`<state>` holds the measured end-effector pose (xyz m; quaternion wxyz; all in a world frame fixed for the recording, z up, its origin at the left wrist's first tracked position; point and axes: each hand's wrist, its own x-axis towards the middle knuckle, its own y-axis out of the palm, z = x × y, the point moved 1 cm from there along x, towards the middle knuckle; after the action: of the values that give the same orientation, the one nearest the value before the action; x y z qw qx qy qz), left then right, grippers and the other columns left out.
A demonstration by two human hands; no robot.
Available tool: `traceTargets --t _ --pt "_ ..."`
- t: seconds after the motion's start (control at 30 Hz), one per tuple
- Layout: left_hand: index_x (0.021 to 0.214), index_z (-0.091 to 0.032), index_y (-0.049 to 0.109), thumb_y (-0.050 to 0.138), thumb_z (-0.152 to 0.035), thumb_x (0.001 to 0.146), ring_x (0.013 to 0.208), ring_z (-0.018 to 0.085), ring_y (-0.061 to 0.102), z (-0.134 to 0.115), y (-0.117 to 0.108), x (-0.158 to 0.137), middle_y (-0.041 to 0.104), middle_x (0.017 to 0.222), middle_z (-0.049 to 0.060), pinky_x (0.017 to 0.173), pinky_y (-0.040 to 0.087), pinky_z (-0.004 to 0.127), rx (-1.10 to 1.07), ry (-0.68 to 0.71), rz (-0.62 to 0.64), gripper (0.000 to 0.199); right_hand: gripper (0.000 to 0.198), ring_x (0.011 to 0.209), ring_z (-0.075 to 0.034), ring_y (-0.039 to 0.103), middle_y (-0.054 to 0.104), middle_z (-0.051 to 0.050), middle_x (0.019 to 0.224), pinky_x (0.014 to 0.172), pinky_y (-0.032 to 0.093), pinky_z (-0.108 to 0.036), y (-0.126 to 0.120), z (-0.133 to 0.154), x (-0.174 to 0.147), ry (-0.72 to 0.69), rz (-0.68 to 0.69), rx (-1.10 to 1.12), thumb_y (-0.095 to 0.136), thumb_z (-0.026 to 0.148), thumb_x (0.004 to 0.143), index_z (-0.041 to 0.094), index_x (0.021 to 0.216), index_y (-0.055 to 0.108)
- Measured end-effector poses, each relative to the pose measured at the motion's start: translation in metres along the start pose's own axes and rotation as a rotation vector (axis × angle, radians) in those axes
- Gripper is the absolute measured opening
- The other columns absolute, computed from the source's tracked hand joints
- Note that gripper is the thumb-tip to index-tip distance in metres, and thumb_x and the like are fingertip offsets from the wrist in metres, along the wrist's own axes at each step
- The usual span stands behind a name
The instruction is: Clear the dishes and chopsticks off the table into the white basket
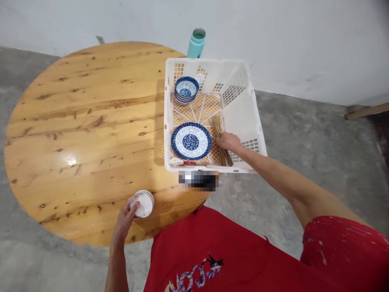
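My left hand (127, 217) grips a small stack of white bowls (145, 205) by the rim, thumb inside, at the near edge of the table. Inside the white plastic basket (243, 109), my right hand (229, 142) is closed around a bundle of wooden chopsticks (226, 157) by the basket's right side. Left of the chopsticks lie blue-and-white plates (191, 142), stacked. A white spoon with a red handle (182, 162) rests along the basket's near wall. Blue-and-white bowls (186, 91) stand stacked in the far left corner.
The basket sits on the right part of an oval wooden table (91, 121). Behind it stands a turquoise bottle (196, 44) without a lid. A blurred dark object (199, 180) lies just in front of the basket. A white wall (121, 20) rises behind the table.
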<state>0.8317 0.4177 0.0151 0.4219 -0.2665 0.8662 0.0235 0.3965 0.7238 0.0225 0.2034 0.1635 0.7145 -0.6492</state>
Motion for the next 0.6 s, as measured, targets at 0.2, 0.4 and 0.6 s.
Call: traceTargets --t 0.2,0.4,0.6 --pt "0.118 -0.013 0.066 0.078 -0.062 0.066 0.078 0.020 0.064 0.0016 -0.0002 0.0001 0.070 0.096 0.008 0.062 0.058 0.028 0.010 0.005 0.007 0.073 0.046 0.119 -0.036 0.067 0.069 -0.026 0.127 0.090 0.054 -0.036 -0.0032 0.0012 -0.0007 0.028 -0.008 -0.011 0.053 0.036 0.096 0.006 0.127 0.071" --pt "0.121 -0.014 0.065 0.077 -0.062 0.068 0.081 0.020 0.065 0.0020 -0.0011 0.0002 0.071 0.099 0.009 0.064 0.058 0.028 0.016 0.010 0.023 0.072 0.044 0.116 -0.037 0.068 0.069 -0.027 0.125 0.092 0.054 -0.039 -0.0040 -0.0023 -0.0030 0.008 -0.039 -0.028 0.056 0.034 0.096 0.004 0.125 0.070" --pt "0.123 -0.013 0.064 0.077 -0.063 0.067 0.081 0.021 0.065 0.0012 -0.0006 -0.0001 0.071 0.102 0.010 0.061 0.058 0.028 0.039 0.003 0.013 0.077 0.040 0.116 -0.037 0.068 0.070 -0.029 0.119 0.094 0.054 -0.039 0.0006 -0.0074 -0.0015 -0.021 -0.085 -0.030 0.063 0.030 0.092 0.005 0.123 0.071"
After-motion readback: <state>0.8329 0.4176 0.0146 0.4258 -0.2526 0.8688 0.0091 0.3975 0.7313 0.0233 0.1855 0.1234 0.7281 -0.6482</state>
